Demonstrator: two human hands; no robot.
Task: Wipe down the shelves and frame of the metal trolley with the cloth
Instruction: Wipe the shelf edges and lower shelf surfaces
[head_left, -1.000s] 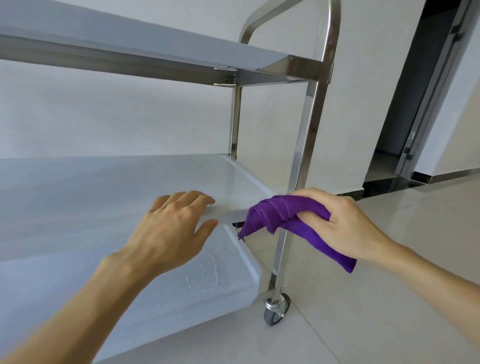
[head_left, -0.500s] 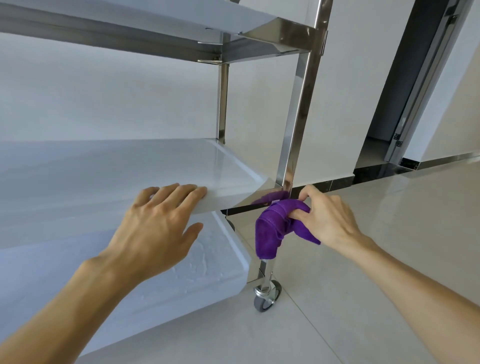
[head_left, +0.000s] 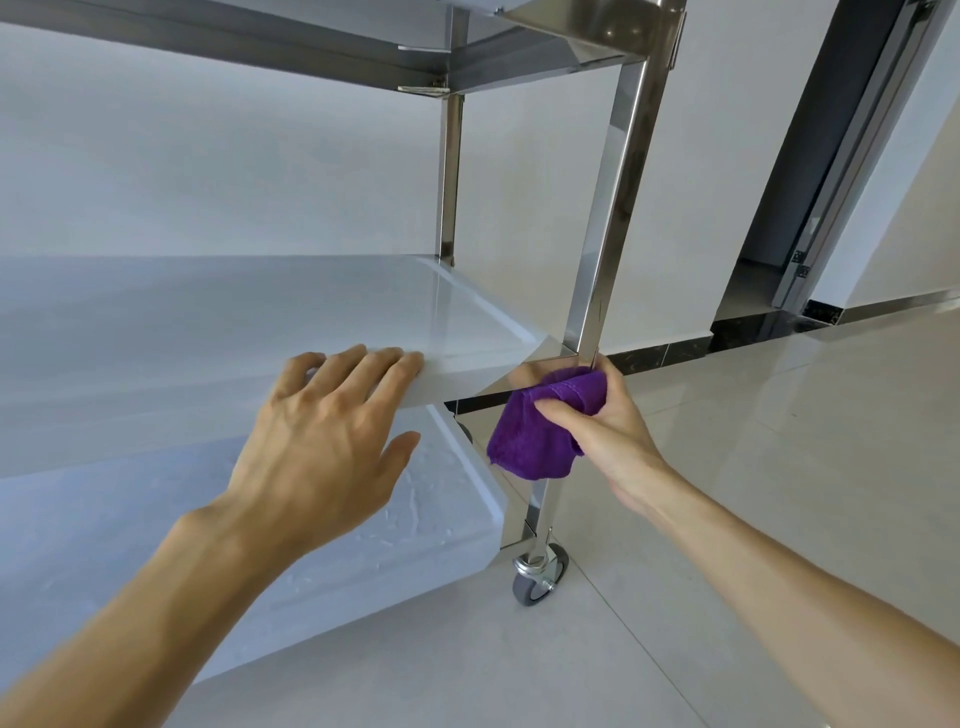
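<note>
Here, at the near right corner: right hand (head_left: 608, 431) bunching the purple cloth (head_left: 540, 431) around the front upright post (head_left: 608, 218), just where the middle shelf (head_left: 311, 312) meets it. Post's long axis running up and slightly right from the hand, so probably a stroke along it, with open room upward to the top shelf bracket (head_left: 587, 31) and downward to the caster (head_left: 537, 571). Left hand (head_left: 327, 441) flat, fingers relaxed over the shelf's near edge, steadying, farther from the post

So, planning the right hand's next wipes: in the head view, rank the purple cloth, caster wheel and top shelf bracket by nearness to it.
1. purple cloth, gripped in the right hand.
2. caster wheel, below on the floor.
3. top shelf bracket, far overhead.
</note>
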